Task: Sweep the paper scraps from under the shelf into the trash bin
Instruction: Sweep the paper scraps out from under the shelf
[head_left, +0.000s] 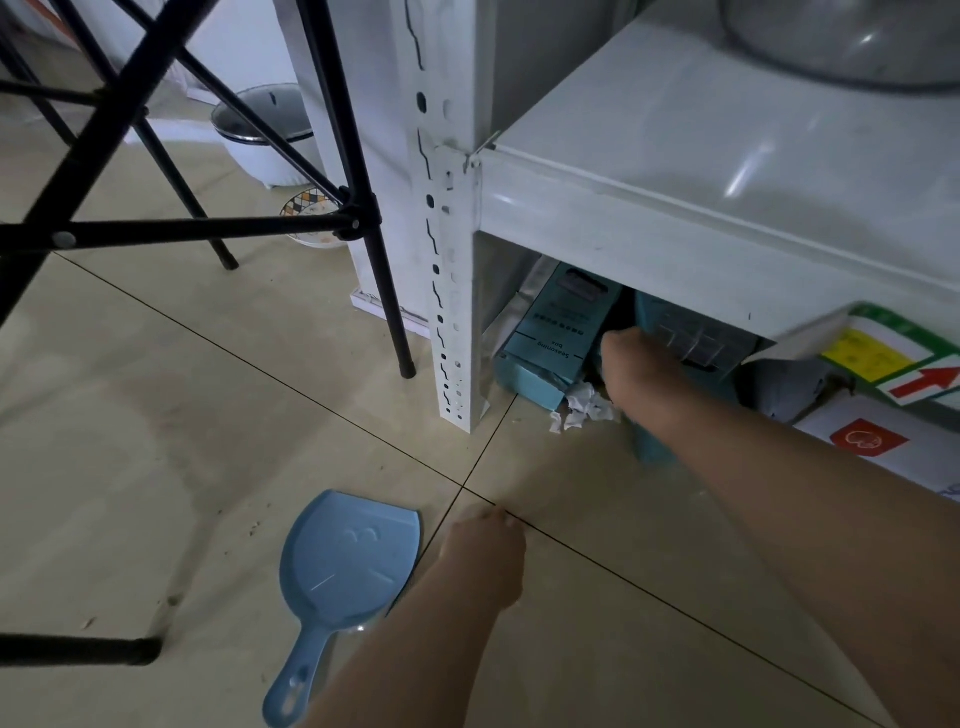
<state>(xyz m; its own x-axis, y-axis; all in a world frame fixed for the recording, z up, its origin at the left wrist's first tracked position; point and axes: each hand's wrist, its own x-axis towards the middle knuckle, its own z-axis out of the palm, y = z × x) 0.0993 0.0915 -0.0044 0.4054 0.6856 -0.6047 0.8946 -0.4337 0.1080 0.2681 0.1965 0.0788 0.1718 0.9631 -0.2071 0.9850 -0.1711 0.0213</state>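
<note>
Left hand (483, 556) planted on floor tile, fingers together, holding nothing; blue dustpan (349, 561) just beside, untouched. Right hand (631, 364) reaching under white shelf (675, 208); finger state hidden, broom not discernible. Paper scraps (584, 408) just below that hand, unswept. Trash bin (270, 140) well apart. Barely begun, apparently.

The single head-worn camera looks steeply down and forward from above the person's arms, close to the tiled floor (156, 415) and facing the foot of the white shelf (675, 171). Both forearms enter from the bottom edge: the right hand (631, 364) reaches ahead under the shelf, its fingers hidden from view, the left hand (483, 551) nearer the lens.
</note>
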